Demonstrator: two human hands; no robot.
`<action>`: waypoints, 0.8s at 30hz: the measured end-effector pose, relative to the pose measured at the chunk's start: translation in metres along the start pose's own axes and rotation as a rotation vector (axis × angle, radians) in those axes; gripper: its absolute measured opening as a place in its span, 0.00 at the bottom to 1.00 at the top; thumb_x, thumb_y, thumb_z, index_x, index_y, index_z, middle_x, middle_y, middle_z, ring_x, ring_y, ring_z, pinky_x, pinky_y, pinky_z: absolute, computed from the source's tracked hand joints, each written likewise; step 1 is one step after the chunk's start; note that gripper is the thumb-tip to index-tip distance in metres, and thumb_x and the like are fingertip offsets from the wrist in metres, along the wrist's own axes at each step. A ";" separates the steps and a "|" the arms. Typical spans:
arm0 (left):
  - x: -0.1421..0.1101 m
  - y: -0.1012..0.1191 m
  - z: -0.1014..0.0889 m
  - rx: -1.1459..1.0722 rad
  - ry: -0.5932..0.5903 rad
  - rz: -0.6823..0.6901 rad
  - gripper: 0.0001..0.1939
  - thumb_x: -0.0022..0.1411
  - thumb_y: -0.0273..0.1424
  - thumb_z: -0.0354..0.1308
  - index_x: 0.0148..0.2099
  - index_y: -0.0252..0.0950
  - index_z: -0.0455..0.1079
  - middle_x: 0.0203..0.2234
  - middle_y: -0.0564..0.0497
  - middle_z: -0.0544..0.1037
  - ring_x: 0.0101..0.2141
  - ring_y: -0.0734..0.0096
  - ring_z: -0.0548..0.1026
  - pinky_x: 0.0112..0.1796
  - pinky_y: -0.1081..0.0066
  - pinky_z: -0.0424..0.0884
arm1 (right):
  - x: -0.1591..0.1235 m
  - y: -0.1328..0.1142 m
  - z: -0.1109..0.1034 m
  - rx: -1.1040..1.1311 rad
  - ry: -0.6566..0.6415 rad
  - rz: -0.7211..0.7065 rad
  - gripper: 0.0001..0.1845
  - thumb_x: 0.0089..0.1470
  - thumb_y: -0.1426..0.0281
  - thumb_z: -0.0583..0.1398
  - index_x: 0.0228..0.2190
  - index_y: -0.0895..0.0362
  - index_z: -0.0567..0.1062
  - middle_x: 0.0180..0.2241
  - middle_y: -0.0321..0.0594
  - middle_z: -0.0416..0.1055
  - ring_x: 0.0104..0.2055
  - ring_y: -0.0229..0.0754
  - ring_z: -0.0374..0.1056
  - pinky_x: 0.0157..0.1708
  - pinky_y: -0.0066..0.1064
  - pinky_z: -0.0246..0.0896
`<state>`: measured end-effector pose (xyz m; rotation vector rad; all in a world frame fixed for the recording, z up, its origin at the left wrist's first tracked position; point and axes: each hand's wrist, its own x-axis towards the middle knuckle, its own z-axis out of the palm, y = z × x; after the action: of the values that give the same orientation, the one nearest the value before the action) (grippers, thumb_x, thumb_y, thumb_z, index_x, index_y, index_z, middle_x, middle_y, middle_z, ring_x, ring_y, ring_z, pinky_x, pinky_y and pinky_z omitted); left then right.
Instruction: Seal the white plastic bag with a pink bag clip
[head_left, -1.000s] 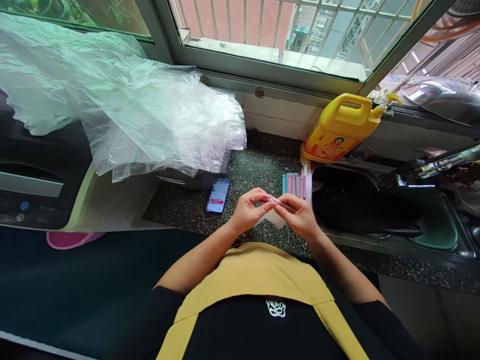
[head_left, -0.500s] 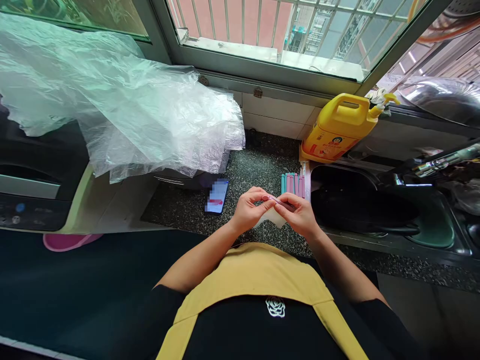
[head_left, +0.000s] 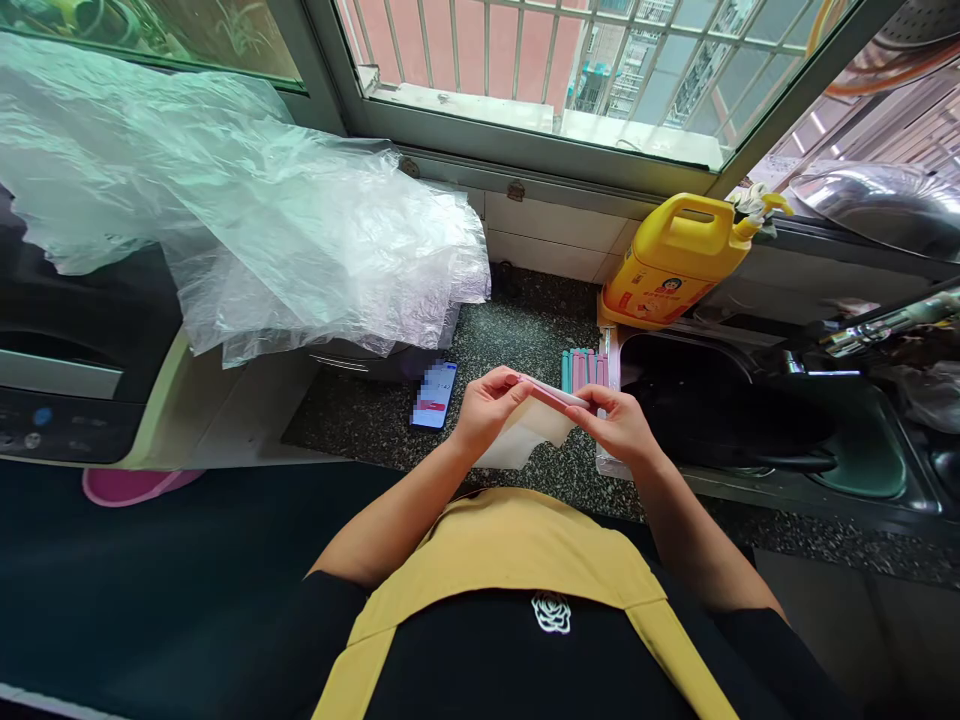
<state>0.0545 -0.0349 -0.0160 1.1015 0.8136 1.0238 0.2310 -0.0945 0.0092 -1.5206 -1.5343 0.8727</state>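
Observation:
Between my hands is a slim pink-and-white strip [head_left: 553,391], shaped like a bag sealing clip. The fingertips of my left hand [head_left: 491,405] pinch its left end. At its right end, the thumb and fingers of my right hand [head_left: 619,425] are closed on it. A pale, see-through sheet or bag [head_left: 517,440] lies just under the strip; whether it is joined to the strip I cannot tell. Just beyond my right hand, several similar teal and pink clips [head_left: 585,370] lie side by side on the dark speckled counter [head_left: 517,325].
A phone [head_left: 433,396] with a lit screen lies left of my hands. Crumpled clear plastic sheeting [head_left: 315,230] covers things at the left. A yellow pump jug [head_left: 671,260] stands behind the sink [head_left: 862,450], which holds a dark pan. A barred window is behind the counter.
My hands have moved apart, the left one leftward and the right one slightly right. More of the strip and of the pale sheet below it now shows.

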 end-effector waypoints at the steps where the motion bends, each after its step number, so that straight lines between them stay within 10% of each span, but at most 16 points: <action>1: 0.001 -0.001 -0.002 -0.012 -0.022 -0.017 0.25 0.42 0.52 0.66 0.28 0.34 0.71 0.24 0.52 0.72 0.27 0.74 0.68 0.31 0.73 0.67 | 0.000 0.000 -0.001 0.002 0.010 -0.002 0.17 0.48 0.55 0.62 0.22 0.58 0.73 0.19 0.34 0.67 0.21 0.33 0.57 0.21 0.26 0.54; 8: 0.007 -0.017 -0.019 0.261 -0.272 -0.010 0.28 0.49 0.56 0.58 0.26 0.33 0.69 0.21 0.53 0.67 0.24 0.75 0.64 0.25 0.74 0.59 | 0.006 -0.003 -0.014 -0.039 0.109 -0.032 0.17 0.47 0.56 0.62 0.21 0.57 0.73 0.18 0.34 0.64 0.21 0.33 0.55 0.20 0.27 0.51; 13: 0.005 -0.022 -0.018 0.449 -0.213 0.185 0.30 0.56 0.56 0.49 0.19 0.35 0.60 0.17 0.55 0.60 0.22 0.76 0.58 0.25 0.73 0.55 | 0.011 0.002 -0.017 -0.039 0.133 -0.039 0.18 0.46 0.54 0.63 0.22 0.57 0.74 0.19 0.35 0.66 0.22 0.33 0.57 0.21 0.27 0.53; 24: -0.014 -0.052 -0.033 0.611 -0.094 0.155 0.30 0.59 0.57 0.42 0.19 0.37 0.53 0.15 0.58 0.54 0.19 0.77 0.53 0.24 0.73 0.51 | 0.020 0.009 -0.029 0.105 0.234 0.024 0.22 0.40 0.50 0.65 0.23 0.57 0.74 0.18 0.34 0.65 0.20 0.33 0.57 0.19 0.26 0.51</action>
<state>0.0324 -0.0434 -0.0743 1.7412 1.0072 0.8585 0.2615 -0.0760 0.0158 -1.5092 -1.2849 0.7481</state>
